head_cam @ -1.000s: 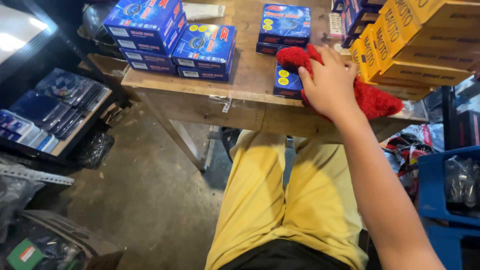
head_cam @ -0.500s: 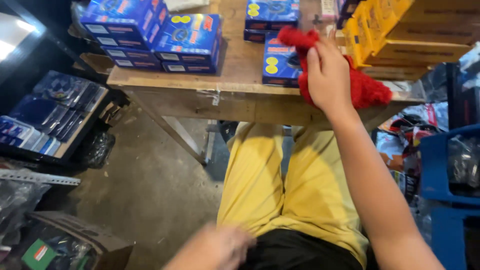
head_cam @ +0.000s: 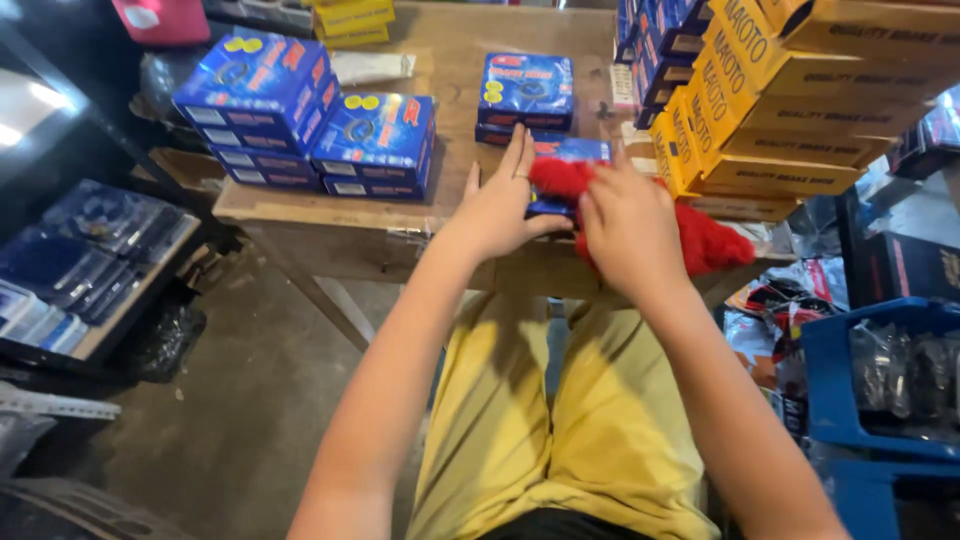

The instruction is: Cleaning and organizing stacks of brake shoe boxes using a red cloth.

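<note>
Two hands [head_cam: 500,205] [head_cam: 625,225] press red cloth [head_cam: 715,240], seemingly onto blue box [head_cam: 575,150].

A stack of flat blue cardboard boxes with yellow dots and red lettering [head_cam: 262,105] sits at the left end of the wooden counter [head_cam: 455,60], with a second, lower stack of the same blue boxes [head_cam: 377,145] touching its right side. Near the counter's middle lie two more blue boxes, one on the other [head_cam: 527,97]. Another blue box [head_cam: 572,152] lies just in front of them, partly covered by the hands. At the right, a slanting stack of yellow cardboard boxes with dark lettering [head_cam: 790,110] stands, with upright blue boxes [head_cam: 655,40] behind it. Small yellow boxes [head_cam: 352,18] rest at the far edge.
</note>
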